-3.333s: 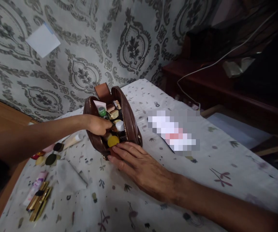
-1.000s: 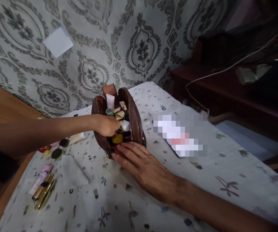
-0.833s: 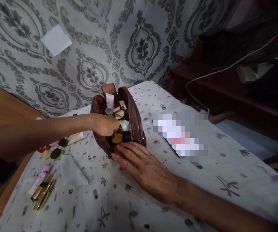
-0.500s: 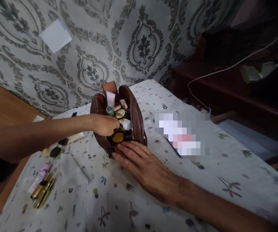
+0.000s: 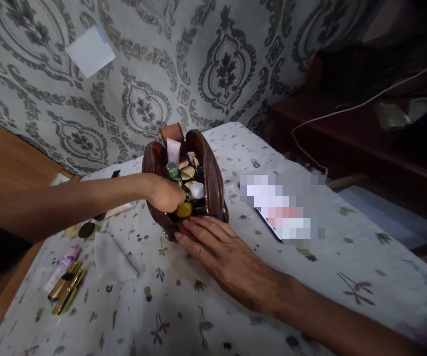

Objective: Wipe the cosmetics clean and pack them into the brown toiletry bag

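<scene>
A brown zippered makeup bag (image 5: pixel 216 183) stands unzipped on the patterned cloth. My left hand (image 5: pixel 166 194) reaches down into it from the left, its fingers hidden inside among the cosmetics. Around that hand are a green-capped bottle (image 5: pixel 173 170), a pink tube (image 5: pixel 173 151), a round yellow-topped container (image 5: pixel 184 209) and a white cap (image 5: pixel 197 190). Against the bag's near end lies my right hand (image 5: pixel 213 242), fingers stretched out over the rim and holding nothing.
To the left lie gold lipstick-like tubes (image 5: pixel 68 291), a pink-and-white tube (image 5: pixel 63 267), a pale cloth (image 5: pixel 111 257) and a dark round item (image 5: pixel 86 230). A blurred-out phone-like device (image 5: pixel 272 207) rests right of the bag. A white cable (image 5: pixel 332 116) crosses the dark furniture behind.
My left hand has sunk slightly deeper into the bag, and its fingers are now more hidden. My right hand stays against the near end. The view has shifted a little.
</scene>
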Demonstrator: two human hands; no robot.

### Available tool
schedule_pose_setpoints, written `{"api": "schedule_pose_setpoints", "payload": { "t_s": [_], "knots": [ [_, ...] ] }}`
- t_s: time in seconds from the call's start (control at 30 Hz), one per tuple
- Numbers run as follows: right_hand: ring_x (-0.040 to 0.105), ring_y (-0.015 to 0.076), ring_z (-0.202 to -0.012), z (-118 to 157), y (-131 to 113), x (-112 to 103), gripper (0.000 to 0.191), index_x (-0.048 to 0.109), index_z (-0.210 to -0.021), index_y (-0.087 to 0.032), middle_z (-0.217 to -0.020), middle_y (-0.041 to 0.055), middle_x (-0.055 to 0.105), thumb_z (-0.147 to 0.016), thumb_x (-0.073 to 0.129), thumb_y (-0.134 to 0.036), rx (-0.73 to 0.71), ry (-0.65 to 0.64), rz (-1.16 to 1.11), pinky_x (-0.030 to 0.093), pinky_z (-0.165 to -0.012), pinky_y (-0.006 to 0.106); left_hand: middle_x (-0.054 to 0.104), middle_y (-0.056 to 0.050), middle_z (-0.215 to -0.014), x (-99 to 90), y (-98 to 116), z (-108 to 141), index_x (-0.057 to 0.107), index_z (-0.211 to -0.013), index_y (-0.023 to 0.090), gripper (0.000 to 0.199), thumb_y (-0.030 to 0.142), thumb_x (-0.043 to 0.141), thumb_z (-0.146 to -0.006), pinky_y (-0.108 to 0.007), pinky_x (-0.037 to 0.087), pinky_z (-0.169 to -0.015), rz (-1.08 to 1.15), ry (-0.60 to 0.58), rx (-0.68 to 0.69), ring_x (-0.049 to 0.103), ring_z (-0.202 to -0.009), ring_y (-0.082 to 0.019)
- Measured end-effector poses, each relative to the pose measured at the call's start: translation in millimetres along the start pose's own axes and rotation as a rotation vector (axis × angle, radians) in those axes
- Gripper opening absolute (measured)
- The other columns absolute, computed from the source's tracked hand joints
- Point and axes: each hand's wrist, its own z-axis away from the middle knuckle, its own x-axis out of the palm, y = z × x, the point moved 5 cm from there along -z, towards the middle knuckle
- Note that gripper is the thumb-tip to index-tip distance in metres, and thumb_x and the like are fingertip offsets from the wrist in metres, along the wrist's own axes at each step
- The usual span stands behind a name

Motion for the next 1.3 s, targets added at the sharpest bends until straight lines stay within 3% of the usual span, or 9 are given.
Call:
{"api": "schedule_pose_setpoints", "payload": {
  "t_s": [0.4,0.53,0.67,0.8,0.9,1.0,1.07,1.17,1.3],
  "knots": [
    [0.046,0.0286,-0.137,0.9,0.7,0.6,0.049,0.048,-0.144,-0.009,-0.143,0.0177,0.056,-0.094,0.046,-0.005,0.006,-0.013,-0.024,0.043,-0.113,0.05,0.078,-0.013,-0.093,-0.6,0.0,-3.0,0.079,-0.09,0.01,0.034,0.002,0.048,-0.079,-0.026,0.042,-0.062,0.001,0.031,-0.003,0.066,-0.078,-0.021],
    [0.049,0.0284,-0.134,1.0,0.6,0.9,0.047,0.05,-0.142,-0.009,-0.14,0.0172,0.059,-0.095,0.046,-0.006,0.003,-0.005,-0.01,0.044,-0.112,0.049,0.078,-0.006,-0.092,-15.3,-1.0,11.2,0.078,-0.084,0.016,0.034,0.002,0.047,-0.08,-0.022,0.044,-0.07,0.098,0.083,0.116,0.067,-0.084,-0.018],
    [0.05,0.0302,-0.132,1.4,0.4,1.6,0.047,0.051,-0.141,-0.009,-0.14,0.0163,0.059,-0.094,0.047,-0.005,-0.001,0.007,0.012,0.046,-0.11,0.049,0.077,-0.001,-0.095,-38.4,-20.0,44.6,0.074,-0.087,0.019,0.031,0.008,0.044,-0.087,-0.02,0.047,-0.077,0.438,0.338,0.216,0.069,-0.088,-0.014],
    [0.047,0.0284,-0.135,2.3,0.9,3.1,0.049,0.049,-0.142,-0.01,-0.142,0.0165,0.057,-0.093,0.048,-0.004,0.009,-0.004,0.01,0.044,-0.111,0.049,0.073,-0.004,-0.087,-39.4,-54.3,67.3,0.069,-0.097,0.017,0.025,0.02,0.045,-0.092,-0.024,0.051,-0.072,0.68,0.699,0.175,0.068,-0.077,-0.014],
    [0.047,0.0289,-0.136,2.5,0.7,2.3,0.051,0.048,-0.142,-0.01,-0.142,0.017,0.057,-0.092,0.047,-0.002,0.003,-0.007,0.008,0.044,-0.111,0.049,0.069,-0.003,-0.083,-31.4,-80.0,66.5,0.066,-0.105,0.017,0.024,0.025,0.048,-0.091,-0.027,0.052,-0.073,0.646,0.976,0.056,0.065,-0.075,-0.015],
    [0.049,0.0296,-0.134,2.5,0.4,1.5,0.049,0.05,-0.14,-0.01,-0.141,0.0164,0.057,-0.092,0.047,-0.002,0.001,-0.008,0.017,0.045,-0.111,0.049,0.069,-0.004,-0.097,-26.8,-97.8,51.8,0.062,-0.118,0.017,0.032,0.026,0.05,-0.089,-0.033,0.053,-0.083,0.489,1.113,-0.037,0.066,-0.09,-0.019],
    [0.048,0.0288,-0.135,2.8,0.5,1.8,0.049,0.049,-0.141,-0.01,-0.142,0.0162,0.057,-0.092,0.047,-0.003,0.004,-0.013,0.022,0.044,-0.112,0.048,0.067,-0.008,-0.119,-26.7,-104.2,38.0,0.055,-0.132,0.018,0.044,0.026,0.05,-0.089,-0.039,0.05,-0.095,0.383,1.112,-0.043,0.062,-0.111,-0.024],
    [0.046,0.0279,-0.137,3.5,0.6,2.9,0.05,0.048,-0.142,-0.01,-0.143,0.0171,0.056,-0.093,0.049,-0.005,0.003,-0.024,0.017,0.042,-0.114,0.048,0.051,-0.013,-0.148,-28.1,-109.2,20.1,0.041,-0.147,0.016,0.056,0.027,0.046,-0.092,-0.044,0.039,-0.112,0.275,1.051,-0.033,0.047,-0.137,-0.028],
    [0.046,0.0268,-0.137,3.6,1.2,1.9,0.05,0.048,-0.143,-0.012,-0.143,0.0164,0.057,-0.094,0.05,-0.006,0.016,-0.035,-0.002,0.041,-0.114,0.047,0.051,-0.014,-0.149,-26.0,-112.7,6.0,0.043,-0.146,0.013,0.054,0.025,0.041,-0.094,-0.044,0.036,-0.115,0.23,0.909,-0.032,0.047,-0.138,-0.027]
  ]
}}
